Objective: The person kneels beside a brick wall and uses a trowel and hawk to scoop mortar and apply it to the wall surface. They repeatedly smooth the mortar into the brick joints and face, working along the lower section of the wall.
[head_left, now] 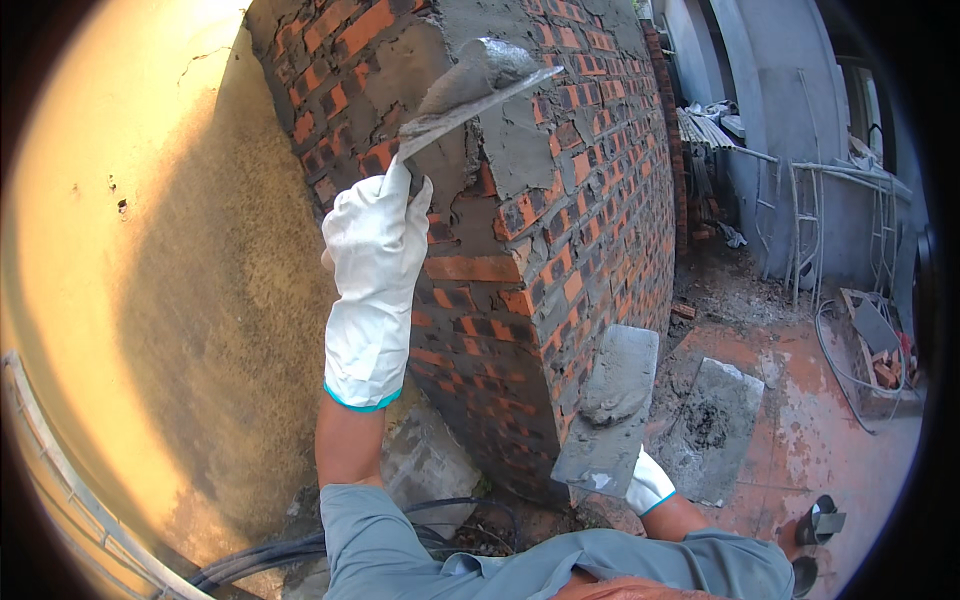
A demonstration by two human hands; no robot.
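My left hand (375,245), in a white glove with a teal cuff, is raised and closed around the handle of a trowel (510,92). A lump of wet grey mortar (485,72) lies on its blade. The blade is beside the upper corner of a brick wall (610,190), in front of a patch of grey plaster; I cannot tell whether it touches. Lower right, my right hand (650,483), gloved too, grips the edge of a flat rectangular hawk (590,455). More mortar (618,385) sits on the hawk. Its grip is partly hidden.
A yellow wall (130,300) stands close on the left. Black hoses (270,555) run along the ground below. A mortar-smeared board (725,420) lies on the reddish floor at right, with a dark bucket (822,520) nearer. Farther off are a wooden frame with bricks (885,370) and poles (805,235).
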